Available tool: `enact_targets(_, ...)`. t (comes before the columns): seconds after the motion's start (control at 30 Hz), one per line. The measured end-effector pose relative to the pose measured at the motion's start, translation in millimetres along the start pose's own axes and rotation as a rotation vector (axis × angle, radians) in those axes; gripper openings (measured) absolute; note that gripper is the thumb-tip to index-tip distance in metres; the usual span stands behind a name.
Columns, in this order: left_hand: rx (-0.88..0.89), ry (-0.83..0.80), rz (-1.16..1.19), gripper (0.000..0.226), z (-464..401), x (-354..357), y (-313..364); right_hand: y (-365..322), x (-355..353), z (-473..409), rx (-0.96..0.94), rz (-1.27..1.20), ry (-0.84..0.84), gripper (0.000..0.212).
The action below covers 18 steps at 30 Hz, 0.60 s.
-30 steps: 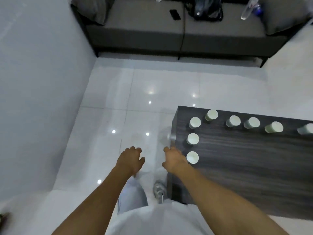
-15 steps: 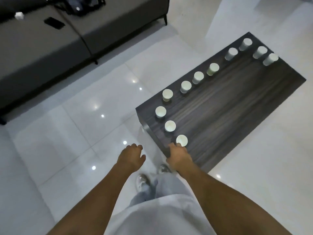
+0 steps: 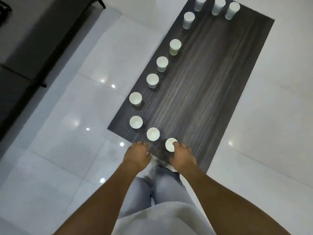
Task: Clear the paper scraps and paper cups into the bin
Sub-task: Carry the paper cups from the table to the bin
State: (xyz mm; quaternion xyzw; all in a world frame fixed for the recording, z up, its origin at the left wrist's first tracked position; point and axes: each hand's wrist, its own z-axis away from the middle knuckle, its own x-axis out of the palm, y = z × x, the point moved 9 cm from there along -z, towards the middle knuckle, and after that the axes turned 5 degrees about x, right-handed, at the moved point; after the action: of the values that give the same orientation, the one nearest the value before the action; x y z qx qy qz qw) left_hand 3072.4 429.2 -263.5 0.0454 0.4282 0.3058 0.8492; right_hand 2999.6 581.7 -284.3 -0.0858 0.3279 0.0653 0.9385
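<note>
Nearest paper cup (image 3: 169,144) stands upright at the table's (image 3: 211,85) near edge, touching the right hand's (image 3: 182,155) curled fingertips just ahead-left of it, grip unclear; left hand (image 3: 136,154), loosely curled and empty, hovers near the next cup (image 3: 153,134).

Eleven white paper cups stand upright, mouths open upward, along the edges of the dark wood-grain counter (image 3: 194,92). The nearest cup (image 3: 170,144) sits at the near edge around 6 o'clock, with two more, (image 3: 153,134) and (image 3: 136,122), trailing toward 9 o'clock to the corner. From the corner cup (image 3: 135,98) a row of cups (image 3: 162,63) runs along the left edge toward 12 o'clock, ending in a far cluster (image 3: 218,5) at the top.
</note>
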Motion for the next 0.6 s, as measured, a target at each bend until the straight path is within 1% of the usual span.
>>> enact_targets(0.1,0.057,-0.03,-0.061,0.04,-38.1,0.7,4.3,7.4,6.2,-28.7,0.056,-0.04,0.02,0.056)
enact_targets(0.2,0.139,-0.026,-0.138,0.046,-77.4,6.4,8.3,11.1,15.7,-56.5,0.096,-0.091,0.06,0.055)
enact_targets(0.27,0.206,-0.023,-0.211,0.051,-106.3,17.4,9.4,13.0,29.5,-76.2,0.118,-0.106,0.078,0.059)
enact_targets(0.33,0.277,-0.062,-0.29,0.058,-129.8,36.5,9.6,13.8,47.3,-93.1,0.137,-0.122,0.084,0.065)
enact_targets(0.47,0.364,-0.124,-0.453,0.066,-157.0,75.8,-1.8,16.0,84.3,-117.4,0.198,-0.17,0.1,0.073)
enact_targets(0.6,0.429,-0.143,-0.553,0.072,-170.1,97.8,-9.5,13.7,110.3,-132.7,0.228,-0.234,0.148,0.069)
